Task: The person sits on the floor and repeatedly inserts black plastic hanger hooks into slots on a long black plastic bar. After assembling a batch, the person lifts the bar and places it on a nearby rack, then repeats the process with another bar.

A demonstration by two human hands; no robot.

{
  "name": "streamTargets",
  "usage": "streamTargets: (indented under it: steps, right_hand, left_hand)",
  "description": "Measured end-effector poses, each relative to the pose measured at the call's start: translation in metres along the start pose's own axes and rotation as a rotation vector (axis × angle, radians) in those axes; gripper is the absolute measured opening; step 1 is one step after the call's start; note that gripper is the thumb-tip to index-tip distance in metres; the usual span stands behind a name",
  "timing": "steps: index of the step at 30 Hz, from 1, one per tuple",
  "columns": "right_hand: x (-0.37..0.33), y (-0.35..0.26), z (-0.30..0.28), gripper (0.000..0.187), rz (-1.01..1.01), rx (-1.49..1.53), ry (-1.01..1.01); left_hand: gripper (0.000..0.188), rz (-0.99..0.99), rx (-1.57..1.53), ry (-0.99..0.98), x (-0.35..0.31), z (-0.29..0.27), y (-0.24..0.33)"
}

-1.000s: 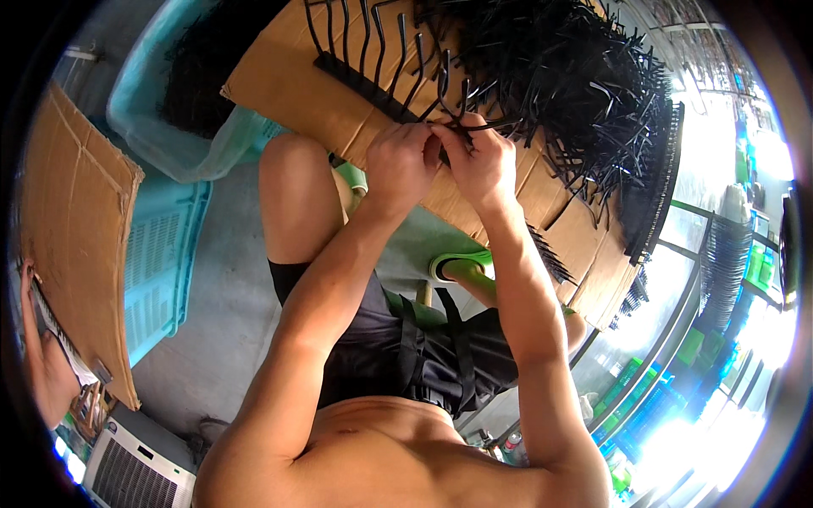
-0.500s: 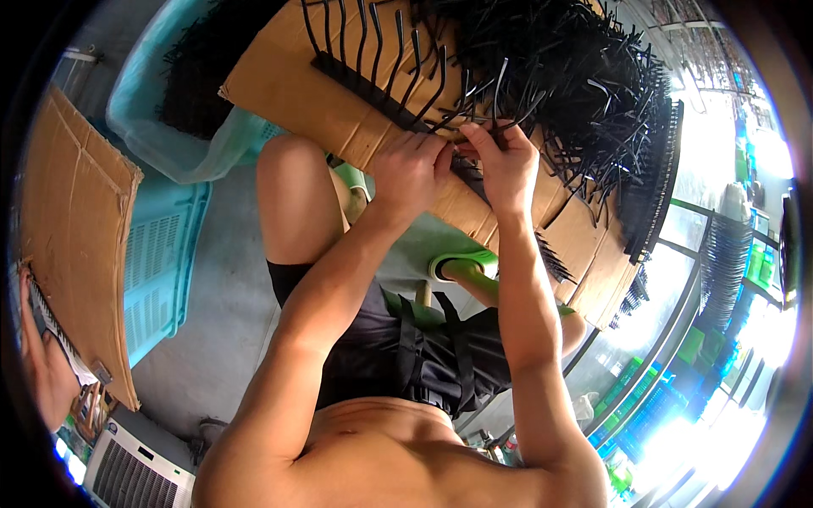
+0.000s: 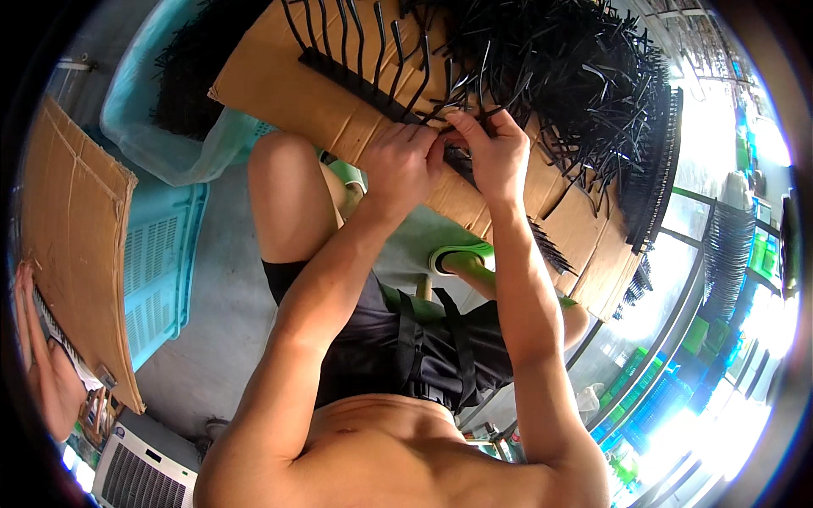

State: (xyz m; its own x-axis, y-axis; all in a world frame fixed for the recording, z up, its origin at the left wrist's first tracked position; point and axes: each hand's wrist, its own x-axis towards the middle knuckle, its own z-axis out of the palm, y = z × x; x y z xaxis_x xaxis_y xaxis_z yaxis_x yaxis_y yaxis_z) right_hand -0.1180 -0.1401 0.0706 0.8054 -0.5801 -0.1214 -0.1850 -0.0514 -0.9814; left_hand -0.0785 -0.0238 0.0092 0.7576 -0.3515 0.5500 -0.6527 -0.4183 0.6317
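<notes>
A long black strip lies slantwise on the cardboard, with several thin black curved pieces standing up from it in a row. The fingers of my left hand are closed on the strip's near edge, its thumb close to my right fingertips. With thumb and fingers pinched together, my right hand holds a thin black curved piece by its lower end at the strip. My fingers hide the exact contact. Just beyond my right hand rises a big heap of loose black pieces.
Under the work is a cardboard sheet above my knees. Filled black strips stand along its right side. At left are a lined blue basket, another cardboard sheet over a blue crate, and another person's arm.
The whole view has shifted slightly, with the strip and cardboard now a little higher and further left. Both hands stay together at the strip; the other person's hand at far left has moved.
</notes>
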Motion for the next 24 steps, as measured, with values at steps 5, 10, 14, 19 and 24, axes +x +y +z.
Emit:
streamTargets:
  steps: [5,10,14,19,24]
  right_hand:
    - [-0.007,0.007,0.005,0.015,-0.287,-0.354,0.069]
    - [0.002,0.008,0.003,0.021,-0.13,-0.08,0.028]
    - [-0.003,0.005,0.007,0.038,-0.527,-0.544,0.011]
    - [0.006,-0.006,-0.022,0.023,-0.293,-0.44,-0.27]
    - [0.017,0.008,-0.034,0.028,-0.047,0.111,-0.017]
  left_hand:
    - [0.011,0.016,-0.029,0.005,0.002,-0.001,0.0]
    - [0.01,0.04,-0.019,0.024,0.003,-0.002,0.001]
    - [0.01,0.016,-0.027,0.037,0.001,0.0,-0.001]
    - [0.011,-0.092,-0.064,0.035,0.0,-0.001,-0.006]
    - [0.011,-0.288,-0.059,0.063,0.002,-0.006,-0.01]
